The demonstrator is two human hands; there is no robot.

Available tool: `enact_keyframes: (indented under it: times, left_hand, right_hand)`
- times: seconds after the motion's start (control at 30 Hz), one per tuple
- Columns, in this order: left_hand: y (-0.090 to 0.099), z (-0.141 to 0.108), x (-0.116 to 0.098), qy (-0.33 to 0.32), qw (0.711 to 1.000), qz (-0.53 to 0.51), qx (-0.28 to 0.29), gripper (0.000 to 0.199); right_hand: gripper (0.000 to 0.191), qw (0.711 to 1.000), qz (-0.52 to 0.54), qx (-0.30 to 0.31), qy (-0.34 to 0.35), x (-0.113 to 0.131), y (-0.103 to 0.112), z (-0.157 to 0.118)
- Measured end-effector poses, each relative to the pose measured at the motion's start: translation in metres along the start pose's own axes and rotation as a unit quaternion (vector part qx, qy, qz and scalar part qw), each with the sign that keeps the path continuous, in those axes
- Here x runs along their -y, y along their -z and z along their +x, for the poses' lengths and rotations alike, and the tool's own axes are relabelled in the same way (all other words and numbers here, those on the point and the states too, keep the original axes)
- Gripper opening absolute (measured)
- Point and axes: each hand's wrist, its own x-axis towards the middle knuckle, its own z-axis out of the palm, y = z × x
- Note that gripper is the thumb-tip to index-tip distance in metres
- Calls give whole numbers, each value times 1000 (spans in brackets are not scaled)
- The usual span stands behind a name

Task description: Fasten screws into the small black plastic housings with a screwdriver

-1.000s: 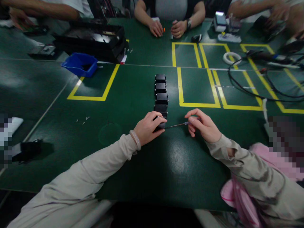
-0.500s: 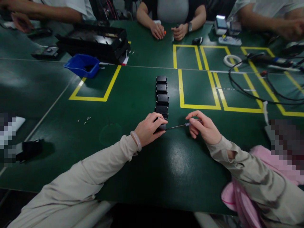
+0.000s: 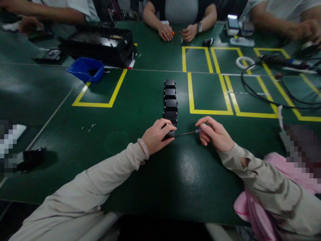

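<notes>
Left hand point(image 3: 158, 134) grasps the nearest black, hard-looking rectangular block point(image 3: 171, 134) on the green surface point(image 3: 150, 187) — likely light, stiff, best pinched by its sides — while the right hand point(image 3: 216, 134) grips a slim metal-shafted screwdriver point(image 3: 187, 133).

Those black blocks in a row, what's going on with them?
A person's left hand holds the nearest black block on the green table. The right hand grips a slim screwdriver, its tip at or very near that block's right side. Four more black blocks line up beyond.
</notes>
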Motion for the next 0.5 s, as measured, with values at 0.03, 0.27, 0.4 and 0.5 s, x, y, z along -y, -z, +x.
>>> enact_keyframes:
  times: [0.03,0.27,0.4,0.5]
  left_hand:
    - [0,0,0,1,1000,0,0,32]
    - [0,0,0,0,1000,-2,0,31]
    - [1,0,0,-1,1000,1,1,30]
    - [1,0,0,-1,1000,2,1,30]
  right_hand:
    - [26,1000,-3,-2,-2,0,0,0]
    - [27,1000,-9,8,7,2,0,-1]
    - [27,1000,-15,1,5,2,0,0]
    - [26,1000,-23,3,8,1,0,0]
